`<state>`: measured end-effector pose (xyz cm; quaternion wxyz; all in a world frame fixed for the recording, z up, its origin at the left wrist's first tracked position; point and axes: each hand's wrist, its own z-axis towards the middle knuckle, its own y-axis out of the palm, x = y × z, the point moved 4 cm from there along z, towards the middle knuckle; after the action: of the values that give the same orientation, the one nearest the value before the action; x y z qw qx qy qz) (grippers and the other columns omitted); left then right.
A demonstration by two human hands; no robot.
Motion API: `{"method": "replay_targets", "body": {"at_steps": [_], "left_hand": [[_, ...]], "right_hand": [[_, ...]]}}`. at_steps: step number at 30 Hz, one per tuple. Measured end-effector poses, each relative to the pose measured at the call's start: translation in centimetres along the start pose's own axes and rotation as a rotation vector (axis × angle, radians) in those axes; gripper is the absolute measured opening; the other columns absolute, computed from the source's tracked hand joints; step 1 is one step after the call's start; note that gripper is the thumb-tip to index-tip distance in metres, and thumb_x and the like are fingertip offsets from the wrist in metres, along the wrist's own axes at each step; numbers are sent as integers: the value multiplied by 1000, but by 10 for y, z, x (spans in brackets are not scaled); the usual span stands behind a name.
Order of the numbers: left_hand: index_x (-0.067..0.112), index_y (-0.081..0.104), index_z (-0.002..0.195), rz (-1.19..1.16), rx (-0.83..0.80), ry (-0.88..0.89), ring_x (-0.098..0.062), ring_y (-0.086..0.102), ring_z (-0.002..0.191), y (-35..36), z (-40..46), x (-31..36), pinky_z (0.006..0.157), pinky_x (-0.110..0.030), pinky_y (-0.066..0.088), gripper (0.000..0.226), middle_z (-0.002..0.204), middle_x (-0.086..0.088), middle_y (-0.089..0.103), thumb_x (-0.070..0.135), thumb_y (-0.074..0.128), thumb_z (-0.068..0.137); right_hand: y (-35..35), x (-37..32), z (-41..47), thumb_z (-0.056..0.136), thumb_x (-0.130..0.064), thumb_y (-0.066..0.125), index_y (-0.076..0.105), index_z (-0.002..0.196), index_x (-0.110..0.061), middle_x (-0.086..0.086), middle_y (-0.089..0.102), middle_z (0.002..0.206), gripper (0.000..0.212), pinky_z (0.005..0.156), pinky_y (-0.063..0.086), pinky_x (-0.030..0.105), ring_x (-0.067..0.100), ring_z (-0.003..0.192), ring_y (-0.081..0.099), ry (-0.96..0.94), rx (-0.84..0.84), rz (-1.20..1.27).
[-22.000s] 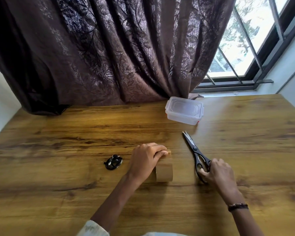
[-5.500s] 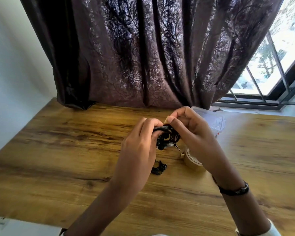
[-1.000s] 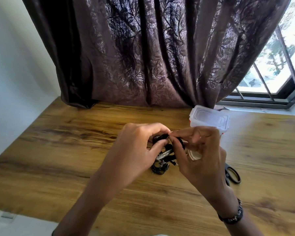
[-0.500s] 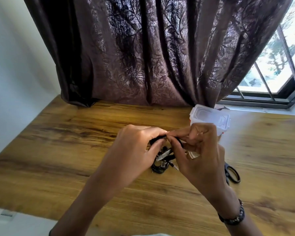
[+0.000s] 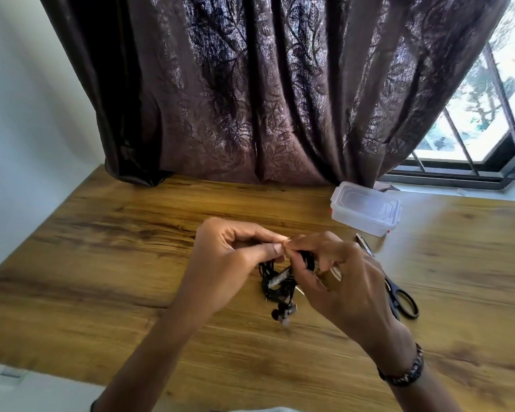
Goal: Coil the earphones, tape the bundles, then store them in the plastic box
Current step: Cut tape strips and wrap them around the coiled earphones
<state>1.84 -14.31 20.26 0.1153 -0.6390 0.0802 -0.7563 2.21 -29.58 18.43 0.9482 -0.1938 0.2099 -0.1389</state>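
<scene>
A wooden table (image 5: 101, 251) with dark grain streaks stood against a white wall (image 5: 27, 114). A brown leaf-patterned curtain (image 5: 250, 99) hung down to its far edge, beside a barred window (image 5: 494, 99) showing bright trees outside

From my remote view, my right hand (image 5: 336, 281) hid most of the tape roll (image 5: 336, 271) and the scissors' (image 5: 399, 295) middle; the dangling earbuds (image 5: 283, 315) were blurred.

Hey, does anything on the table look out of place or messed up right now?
Nothing stands out. Both hands, left and right, pinch the black earphone bundle; the plastic box sits lidded, and the scissors lie flat.
</scene>
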Motion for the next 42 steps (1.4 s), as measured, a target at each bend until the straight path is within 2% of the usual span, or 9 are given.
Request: {"method": "replay_targets", "body": {"at_steps": [3, 7, 12, 16, 25, 28, 32, 37, 42], "left_hand": [[5, 76, 83, -202, -24, -154, -20, 73, 79, -1, 2, -4, 74, -25, 58, 12, 79, -7, 76, -2, 68, 77], [8, 76, 86, -273, -38, -191, -15, 71, 86, -2, 3, -5, 79, -22, 56, 14, 85, -4, 76, 8, 72, 73], [11, 71, 88, -355, -35, -136, -11, 70, 83, -2, 2, -2, 73, -16, 52, 24, 86, -3, 74, 10, 73, 64], [12, 63, 86, -374, -24, -98, -14, 70, 82, -3, 3, -2, 73, -17, 53, 25, 84, -6, 74, 10, 74, 63], [8, 55, 80, -351, -29, -26, -18, 72, 83, -1, 0, -2, 73, -21, 54, 24, 84, -8, 74, 8, 74, 65], [11, 60, 90, -335, -109, -41, -15, 70, 87, -5, 0, -1, 76, -20, 53, 20, 90, -6, 74, 13, 71, 73], [19, 62, 110, -374, -257, -74, -19, 67, 102, -8, 1, -1, 84, -29, 55, 30, 109, -5, 70, 35, 62, 84], [21, 63, 111, -113, -203, 64, -12, 67, 103, -5, 1, 2, 86, -23, 53, 38, 107, 4, 70, 25, 78, 75], [18, 66, 110, 194, -93, 299, -9, 67, 98, -5, -2, 11, 84, -27, 55, 30, 102, 9, 70, 23, 75, 81]], "right_hand": [[-1, 1, 0, 74, 5, 77, 38, 98, -16, 4, 73, 92, 50, 70, 53, 10, 5, 87, 70, 123, 83, 104], [-2, 7, 1, 79, -1, 73, 35, 103, -19, 12, 71, 96, 48, 78, 58, 33, 26, 90, 73, 509, 151, 664], [-1, 15, -3, 91, -22, 64, 48, 110, -2, 11, 66, 111, 32, 85, 53, 29, 25, 104, 67, 770, 87, 866], [-1, 11, -1, 84, -17, 70, 66, 106, -7, 3, 72, 96, 24, 76, 53, 20, 14, 91, 69, 764, -63, 733], [-1, 9, -2, 78, -6, 75, 74, 95, -9, -2, 75, 88, 17, 70, 55, 23, 15, 79, 71, 644, 16, 540], [0, 10, -3, 78, -5, 74, 74, 94, -8, 4, 76, 89, 16, 74, 58, 31, 21, 83, 72, 708, 22, 652], [-2, 13, 0, 75, -7, 74, 76, 91, -8, 6, 77, 88, 17, 72, 55, 23, 18, 83, 73, 788, 21, 782], [-5, 13, 1, 71, -12, 75, 74, 96, -5, 7, 77, 90, 25, 75, 57, 28, 22, 85, 74, 791, 22, 764], [-9, 13, 2, 69, -12, 77, 73, 96, -5, 6, 77, 88, 28, 74, 58, 26, 21, 83, 74, 801, 36, 716]]}}
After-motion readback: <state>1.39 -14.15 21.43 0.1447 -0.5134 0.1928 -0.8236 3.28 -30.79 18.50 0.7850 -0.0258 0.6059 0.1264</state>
